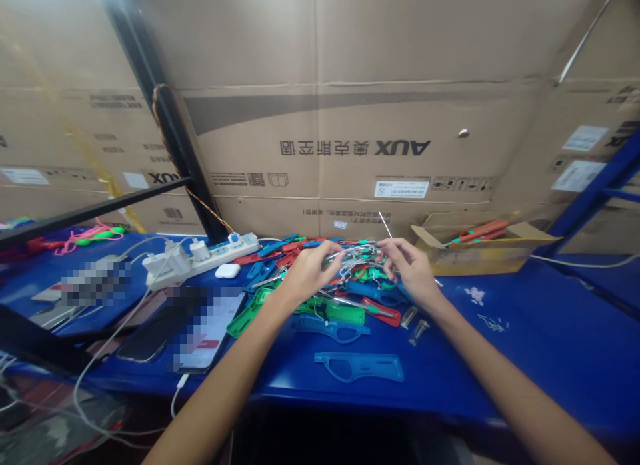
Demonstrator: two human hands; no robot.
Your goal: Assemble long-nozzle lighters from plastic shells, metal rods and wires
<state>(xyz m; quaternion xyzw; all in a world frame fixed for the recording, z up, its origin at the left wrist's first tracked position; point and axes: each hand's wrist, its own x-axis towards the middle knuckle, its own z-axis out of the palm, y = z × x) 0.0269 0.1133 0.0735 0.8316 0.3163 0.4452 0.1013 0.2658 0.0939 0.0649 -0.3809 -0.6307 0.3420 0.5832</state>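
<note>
White rod [385,225] juts from right fingers [399,253], clear of open box [485,260].

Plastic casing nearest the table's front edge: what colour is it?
The casing is blue; head view shows it.

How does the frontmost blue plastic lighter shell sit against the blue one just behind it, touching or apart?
Apart: the head view shows a strip of blue tabletop between the frontmost shell and the shell behind.
</note>
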